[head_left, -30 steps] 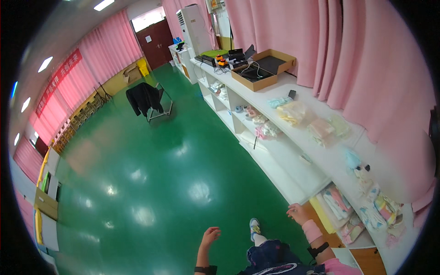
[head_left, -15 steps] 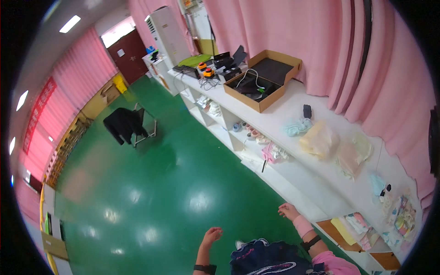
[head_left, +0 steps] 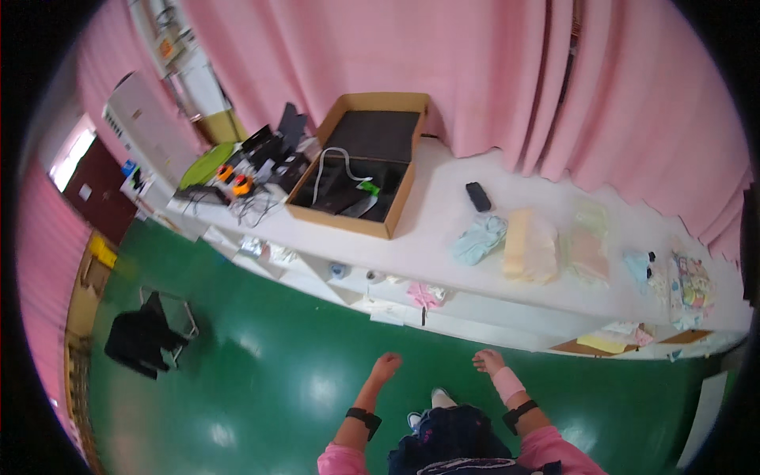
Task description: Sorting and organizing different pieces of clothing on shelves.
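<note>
1. A pink cloth bundle is seen on the shelf, ahead of the left hand and right hand.
2. The hands are held apart, loosely curled, over the green floor.
3. On the white desk, light-blue cloth and a cardboard box are set.
4. Behind it, pink curtains are hung.

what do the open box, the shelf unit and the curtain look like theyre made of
Open box: probably cardboard, matte brown, with thin walls. Shelf unit: perhaps laminated or painted board, smooth white, judging by its flat panels. Curtain: almost certainly fabric, matte pink, hanging in loose folds.
</note>
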A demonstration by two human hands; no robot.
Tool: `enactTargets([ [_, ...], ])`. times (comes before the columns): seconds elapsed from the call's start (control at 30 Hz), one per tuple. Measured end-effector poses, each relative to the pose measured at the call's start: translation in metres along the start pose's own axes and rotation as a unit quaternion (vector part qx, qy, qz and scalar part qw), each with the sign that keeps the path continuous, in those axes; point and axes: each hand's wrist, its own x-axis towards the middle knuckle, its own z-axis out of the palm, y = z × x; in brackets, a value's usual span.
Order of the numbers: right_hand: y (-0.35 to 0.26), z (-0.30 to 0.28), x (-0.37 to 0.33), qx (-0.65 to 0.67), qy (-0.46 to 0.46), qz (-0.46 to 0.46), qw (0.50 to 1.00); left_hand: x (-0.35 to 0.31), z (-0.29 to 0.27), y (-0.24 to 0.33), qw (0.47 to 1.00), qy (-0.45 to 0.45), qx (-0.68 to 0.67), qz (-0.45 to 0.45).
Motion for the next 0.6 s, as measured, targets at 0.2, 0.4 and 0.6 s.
enactTargets([
  [0.2,0.022,0.049,0.099,0.144,0.062,-0.01,0.988,0.168,-0.024,-0.045,0.993,0.023,0.109,0.047],
  [0.4,0.044,0.058,0.22,0.202,0.17,-0.022,0.964,0.331,-0.041,-0.067,0.93,-0.064,0.354,0.079],
  [0.6,0.076,0.052,0.309,0.274,0.223,-0.011,0.935,0.368,-0.054,-0.11,0.926,-0.045,0.372,0.04],
])
